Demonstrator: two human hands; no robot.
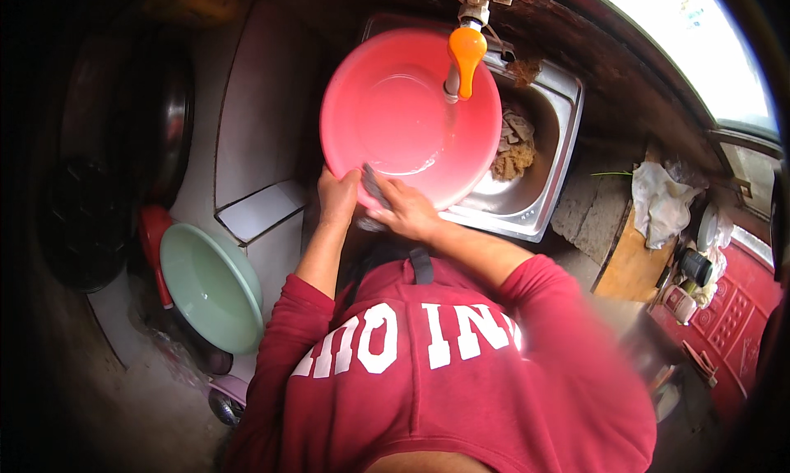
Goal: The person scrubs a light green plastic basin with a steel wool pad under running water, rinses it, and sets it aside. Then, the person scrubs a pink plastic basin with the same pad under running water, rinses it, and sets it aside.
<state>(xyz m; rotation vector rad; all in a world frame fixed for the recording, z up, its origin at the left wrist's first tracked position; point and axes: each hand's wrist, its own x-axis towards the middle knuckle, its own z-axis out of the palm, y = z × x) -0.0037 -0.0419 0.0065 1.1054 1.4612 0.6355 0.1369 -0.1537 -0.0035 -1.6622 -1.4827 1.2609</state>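
A large pink plastic basin rests over the left part of a stainless steel sink, with a little water at its near side. My left hand grips the basin's near rim at its left. Just beside it, my right hand presses a dark grey cloth around the same rim, the cloth hanging partly outside. Above the basin's right half is a faucet with an orange lever handle; whether water runs from it I cannot tell.
Scrunched tan and pale cloths or scrubbers lie in the sink. At the left, a pale green basin stands by a red plastic item. A white cloth lies on a wooden board at the right, near jars.
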